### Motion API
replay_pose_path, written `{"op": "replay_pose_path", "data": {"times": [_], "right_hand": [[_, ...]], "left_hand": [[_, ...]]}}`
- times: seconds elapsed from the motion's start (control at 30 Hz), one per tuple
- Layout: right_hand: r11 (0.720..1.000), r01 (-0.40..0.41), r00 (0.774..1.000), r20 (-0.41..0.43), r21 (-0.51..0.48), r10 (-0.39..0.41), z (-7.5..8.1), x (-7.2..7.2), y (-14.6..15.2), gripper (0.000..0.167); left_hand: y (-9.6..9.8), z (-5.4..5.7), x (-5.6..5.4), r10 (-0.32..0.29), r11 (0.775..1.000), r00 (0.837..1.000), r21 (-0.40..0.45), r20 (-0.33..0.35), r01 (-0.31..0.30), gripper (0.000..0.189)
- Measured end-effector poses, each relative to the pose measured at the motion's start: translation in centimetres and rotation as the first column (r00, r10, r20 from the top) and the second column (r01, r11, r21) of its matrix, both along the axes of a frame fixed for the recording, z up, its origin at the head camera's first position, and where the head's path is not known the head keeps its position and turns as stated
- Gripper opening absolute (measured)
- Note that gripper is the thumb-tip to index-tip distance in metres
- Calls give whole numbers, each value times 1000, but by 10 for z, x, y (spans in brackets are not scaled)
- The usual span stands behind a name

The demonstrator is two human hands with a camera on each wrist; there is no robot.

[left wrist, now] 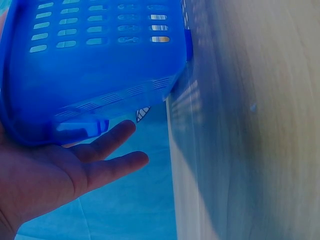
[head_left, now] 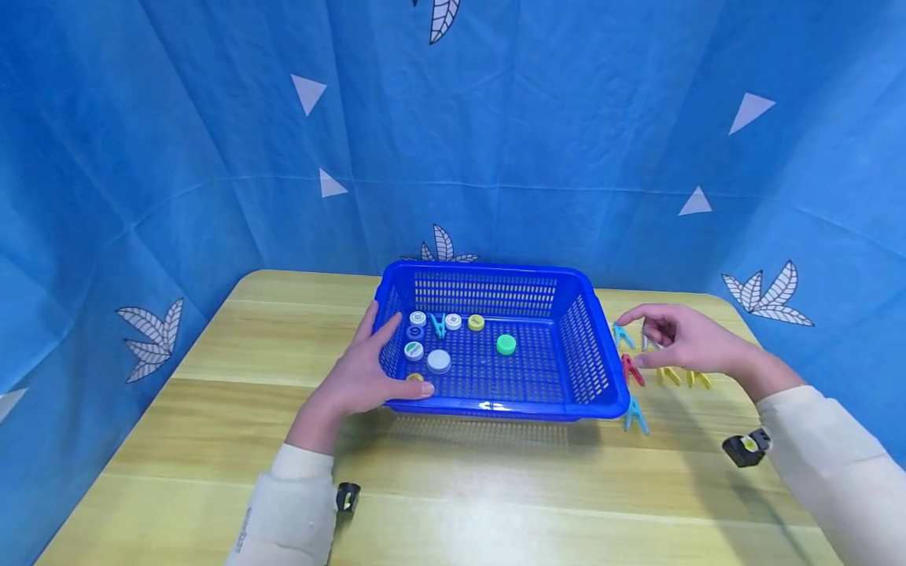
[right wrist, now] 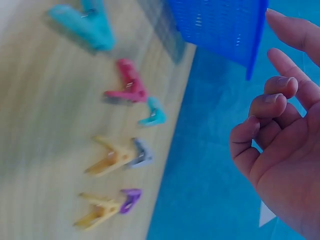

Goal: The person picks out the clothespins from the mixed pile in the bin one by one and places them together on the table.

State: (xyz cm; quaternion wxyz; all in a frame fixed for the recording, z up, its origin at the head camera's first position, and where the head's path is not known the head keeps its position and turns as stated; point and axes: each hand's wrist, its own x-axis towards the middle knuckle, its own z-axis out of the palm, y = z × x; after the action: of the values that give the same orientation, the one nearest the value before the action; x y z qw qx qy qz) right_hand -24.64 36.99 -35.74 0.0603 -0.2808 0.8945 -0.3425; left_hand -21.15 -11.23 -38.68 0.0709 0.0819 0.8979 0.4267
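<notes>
A blue plastic basket [head_left: 495, 410] sits on the wooden table. My left hand [head_left: 357, 377] grips its near left corner, thumb over the front rim; in the left wrist view two fingers stretch out straight below the rim. Several bottle caps, including a green cap [head_left: 506, 344], lie in the basket with a teal clothespin [head_left: 439, 325]. My right hand [head_left: 690, 338] hovers right of the basket, thumb and index apart, other fingers bent, holding nothing. Below it are a red clothespin [right wrist: 129, 85], yellow clothespins [right wrist: 107, 157], a grey clothespin [right wrist: 141, 152] and a purple clothespin [right wrist: 131, 200].
A large teal clothespin [head_left: 635, 415] lies by the basket's near right corner, and a smaller teal clothespin [head_left: 623, 336] farther back. Blue patterned cloth [head_left: 495, 118] hangs behind the table [head_left: 453, 487]. Each sleeve wears a small black device.
</notes>
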Motion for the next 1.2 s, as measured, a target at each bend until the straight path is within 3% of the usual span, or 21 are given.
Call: {"op": "replay_pose_path", "data": {"times": [0.27, 0.67, 0.9, 1.2], "right_hand": [[998, 29, 999, 43, 57, -32, 16, -15, -22, 44], [999, -18, 996, 91, 31, 15, 22, -31, -62, 45], [997, -64, 996, 58, 39, 62, 28, -44, -83, 46], [996, -77, 993, 96, 37, 74, 37, -54, -103, 44]], "left_hand": [[0, 1, 1, -2, 1000, 1000, 10, -2, 3, 128], [1, 1, 0, 12, 1000, 1000, 1, 1, -12, 129], [1, 0, 0, 19, 1000, 1000, 7, 0, -19, 130], [1, 2, 1, 25, 1000, 1000, -2, 10, -25, 130]]}}
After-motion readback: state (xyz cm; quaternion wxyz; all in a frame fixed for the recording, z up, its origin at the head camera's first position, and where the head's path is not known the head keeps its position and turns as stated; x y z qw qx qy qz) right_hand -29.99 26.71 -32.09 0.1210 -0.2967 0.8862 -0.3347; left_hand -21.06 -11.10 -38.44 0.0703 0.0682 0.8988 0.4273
